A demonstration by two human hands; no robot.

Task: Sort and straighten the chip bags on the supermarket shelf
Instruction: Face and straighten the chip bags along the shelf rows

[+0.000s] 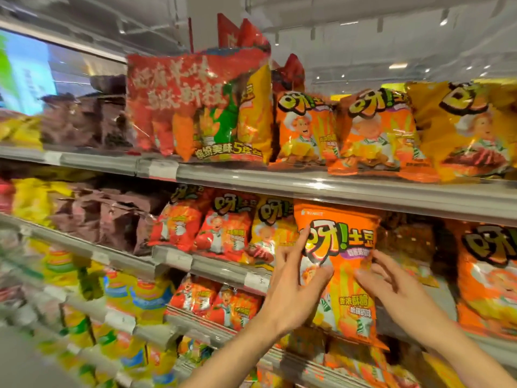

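Orange chip bag (pixel 347 275) upright in front of middle shelf (pixel 335 189), between my hands. My left hand (pixel 296 278) grips its left edge, fingers (pixel 303 238) spread over the front, thumb curled on. My right hand (pixel 391 287) holds the right side, fingers loosely bent, tips pressing the front.

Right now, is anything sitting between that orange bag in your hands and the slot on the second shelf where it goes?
Nothing visible blocks it. The orange bag is held by the left hand and right hand in front of a dark gap between the yellow bag and the large orange bag.
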